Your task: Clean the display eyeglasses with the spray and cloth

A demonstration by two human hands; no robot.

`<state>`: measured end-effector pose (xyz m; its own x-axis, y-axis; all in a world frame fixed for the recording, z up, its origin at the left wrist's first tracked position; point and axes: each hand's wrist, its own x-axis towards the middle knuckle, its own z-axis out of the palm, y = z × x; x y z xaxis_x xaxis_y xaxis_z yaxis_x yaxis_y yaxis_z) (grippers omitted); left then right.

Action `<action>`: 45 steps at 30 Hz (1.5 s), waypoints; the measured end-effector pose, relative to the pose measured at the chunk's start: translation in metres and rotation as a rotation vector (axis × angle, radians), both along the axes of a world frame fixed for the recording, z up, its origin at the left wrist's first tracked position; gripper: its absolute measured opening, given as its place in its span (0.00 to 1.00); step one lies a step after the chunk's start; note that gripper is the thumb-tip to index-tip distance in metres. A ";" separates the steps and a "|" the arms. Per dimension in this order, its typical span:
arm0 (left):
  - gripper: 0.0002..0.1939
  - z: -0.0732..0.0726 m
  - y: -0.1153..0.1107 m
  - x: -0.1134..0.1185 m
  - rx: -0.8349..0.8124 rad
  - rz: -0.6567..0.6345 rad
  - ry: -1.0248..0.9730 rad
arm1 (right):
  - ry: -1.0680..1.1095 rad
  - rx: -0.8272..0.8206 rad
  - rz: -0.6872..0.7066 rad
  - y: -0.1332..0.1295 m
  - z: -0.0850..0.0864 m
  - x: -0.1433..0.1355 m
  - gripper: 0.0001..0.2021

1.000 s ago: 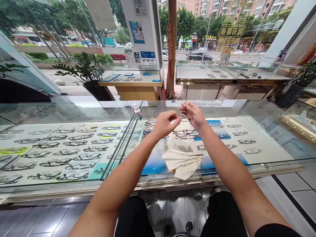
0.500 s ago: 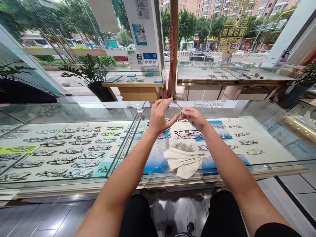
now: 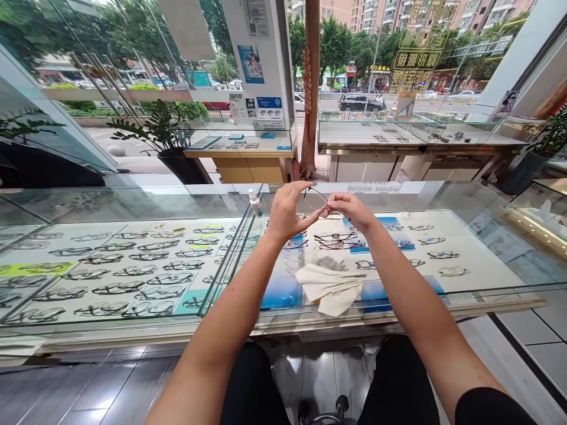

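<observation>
A pair of thin-rimmed eyeglasses [image 3: 319, 193] is held up above the glass counter between both hands. My left hand [image 3: 287, 211] grips its left side, thumb stretched toward the middle and fingers at the upper rim. My right hand [image 3: 352, 211] pinches the frame near its middle with thumb and fingertips. Parts of the frame are hidden behind the fingers. Below the hands a cream cleaning cloth [image 3: 330, 286] lies crumpled on the glass. A small white spray bottle [image 3: 256, 203] stands to the left of my left hand.
The glass display counter [image 3: 279, 327] holds rows of eyeglasses [image 3: 116, 287] under its top. More display cases [image 3: 425, 139] stand by the windows, with a wooden post [image 3: 311, 88] between them. A potted plant [image 3: 177, 156] is at the back left. My legs are below the counter edge.
Both hands stay on the eyeglasses, which have turned slightly. The hands sit a touch lower in view. The cloth and the bottle keep their places on the counter.
</observation>
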<state>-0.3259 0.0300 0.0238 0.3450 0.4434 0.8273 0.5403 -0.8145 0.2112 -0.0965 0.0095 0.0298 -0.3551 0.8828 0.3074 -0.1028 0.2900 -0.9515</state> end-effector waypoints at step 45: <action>0.25 0.131 -0.057 -0.006 -0.021 0.118 -0.227 | -0.250 0.666 -0.727 -0.066 0.115 0.002 0.19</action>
